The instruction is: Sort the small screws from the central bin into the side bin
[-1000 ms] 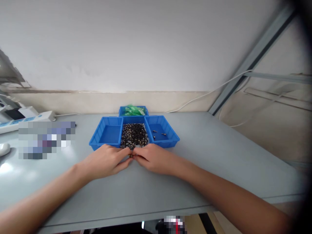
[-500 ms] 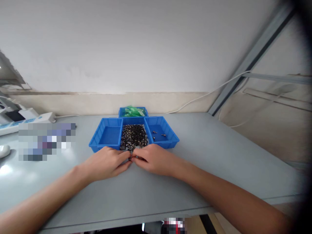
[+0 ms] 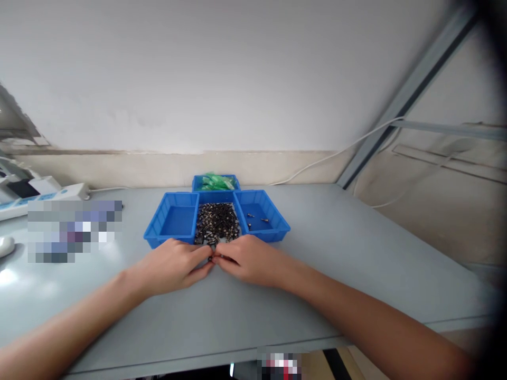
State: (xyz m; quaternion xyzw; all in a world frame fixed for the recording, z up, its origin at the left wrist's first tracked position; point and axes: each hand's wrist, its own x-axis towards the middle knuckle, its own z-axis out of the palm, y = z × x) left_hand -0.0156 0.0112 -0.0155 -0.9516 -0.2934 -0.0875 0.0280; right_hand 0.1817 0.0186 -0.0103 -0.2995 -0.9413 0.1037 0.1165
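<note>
My left hand [image 3: 174, 264] and my right hand [image 3: 247, 259] rest on the grey table [image 3: 336, 264], fingertips pinched together around a small dark metal part [image 3: 214, 258] between them. Just beyond them stands the middle blue tray [image 3: 217, 197], full of small dark metal parts [image 3: 217, 224]. The left blue tray [image 3: 174, 220] looks empty. A few of the same parts lie in the right blue tray [image 3: 261, 217]. Behind these, a fourth blue tray [image 3: 216, 182] holds green plastic pieces.
A white device with cable [image 3: 43, 195] and a white rounded object [image 3: 6, 245] sit at the far left. A white cable [image 3: 336, 153] runs along the back wall to a grey metal frame [image 3: 396, 105] at the right. The table's front edge lies close to me.
Both hands stay pinched together at the same spot; only the view has shifted slightly.
</note>
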